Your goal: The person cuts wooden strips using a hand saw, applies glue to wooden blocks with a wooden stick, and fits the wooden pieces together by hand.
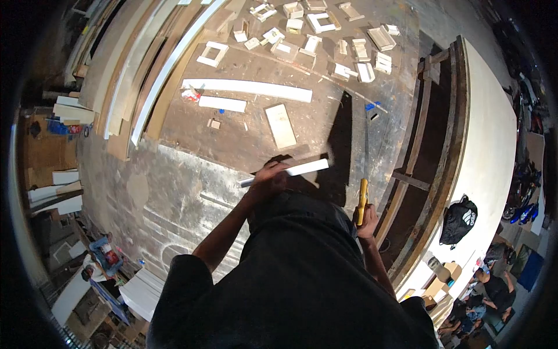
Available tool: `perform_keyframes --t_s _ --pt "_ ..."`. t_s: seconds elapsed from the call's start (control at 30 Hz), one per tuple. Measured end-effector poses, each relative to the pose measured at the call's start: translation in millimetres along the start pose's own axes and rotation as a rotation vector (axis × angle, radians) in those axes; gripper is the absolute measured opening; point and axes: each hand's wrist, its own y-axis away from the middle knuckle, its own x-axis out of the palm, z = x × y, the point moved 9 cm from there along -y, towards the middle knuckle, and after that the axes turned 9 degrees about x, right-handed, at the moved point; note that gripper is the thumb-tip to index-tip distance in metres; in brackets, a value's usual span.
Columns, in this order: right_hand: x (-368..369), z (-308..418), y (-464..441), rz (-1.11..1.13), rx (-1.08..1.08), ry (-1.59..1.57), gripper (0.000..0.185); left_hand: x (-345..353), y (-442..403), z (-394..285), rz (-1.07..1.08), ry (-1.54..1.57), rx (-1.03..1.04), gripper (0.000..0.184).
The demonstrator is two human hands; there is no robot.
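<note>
My left hand (271, 178) is closed around a narrow white-faced wooden strip (308, 167) in front of my waist. One end of the strip sticks out to the right; the fingers cover its middle. Lower on the right, my right hand (365, 223) grips the yellow handle of a handsaw (363, 198). Its thin blade points away from me, apart from the strip. Just beyond my left hand, a flat pale wooden panel (281, 126) lies on the work surface. A dark shadow falls between strip and saw.
Long boards (157, 70) are stacked at the upper left. White strips (247, 88) and several small wooden frames and boxes (322, 22) lie farther out. A pale tabletop (485, 139) carrying a black backpack (459, 221) flanks my right. Other people sit at both lower corners.
</note>
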Motion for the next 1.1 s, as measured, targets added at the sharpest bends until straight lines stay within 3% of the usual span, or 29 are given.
perform_keyframes --t_s 0.07,0.13,0.23,0.3,0.37,0.43,0.47,0.53,0.57,0.6,0.67,0.7,0.8,0.87,0.93,0.97,1.03,1.07,1.1 --pt "-1 3 -2 -0.039 0.066 -0.015 0.022 -24 14 8 -0.072 -0.029 -0.004 0.035" --pt "6 9 -2 -0.065 0.059 0.004 0.020 -46 38 44 -0.176 -0.050 -0.233 0.029" --pt "18 8 -4 -0.058 0.202 -0.106 0.017 -67 73 82 -0.307 0.306 -0.391 0.023" --pt "19 25 -10 -0.055 0.167 -0.149 0.017 -71 88 101 -0.409 0.629 -0.520 0.029" --pt "23 41 -14 -0.086 0.086 -0.144 0.016 -88 87 100 -0.426 0.745 -0.579 0.032" --pt "29 57 -15 -0.073 0.138 -0.125 0.016 -104 87 96 -0.439 0.877 -0.662 0.039" --pt "33 63 -19 -0.070 0.194 -0.108 0.016 -116 83 95 -0.445 0.883 -0.659 0.039" --pt "36 87 -27 -0.102 0.196 -0.124 0.016 -141 62 76 -0.363 0.913 -0.448 0.037" --pt "36 102 -30 -0.115 0.153 -0.062 0.017 -151 59 74 -0.370 0.969 -0.481 0.024" --pt "35 116 -30 -0.126 0.112 0.002 0.019 -158 57 77 -0.371 0.981 -0.485 0.024" --pt "48 108 -14 -0.148 0.151 -0.085 0.027 -185 45 75 -0.404 0.812 -0.297 0.013" --pt "52 106 -10 -0.163 0.305 -0.256 0.030 -202 39 75 -0.459 0.718 -0.220 0.018" --pt "59 126 -6 -0.174 0.528 -0.516 0.038 -223 26 66 -0.298 0.557 -0.224 0.020" --pt "64 139 -5 -0.167 0.670 -0.728 0.047 -233 12 62 -0.290 0.505 -0.117 0.021" --pt "57 151 5 -0.230 0.569 -0.669 0.049 -248 0 54 -0.302 0.410 -0.095 0.017" --pt "55 147 15 -0.218 0.643 -0.582 0.048 -245 -2 58 -0.289 0.426 -0.085 0.017" --pt "55 148 35 -0.476 1.102 -1.002 0.044 -211 -5 71 -0.093 0.983 -0.284 0.017" --pt "57 139 41 -0.486 1.100 -0.995 0.044 -211 -7 68 -0.088 0.992 -0.279 0.017" --pt "37 144 29 -0.505 0.708 -0.678 0.043 -208 -9 55 0.017 1.061 -0.379 0.026"
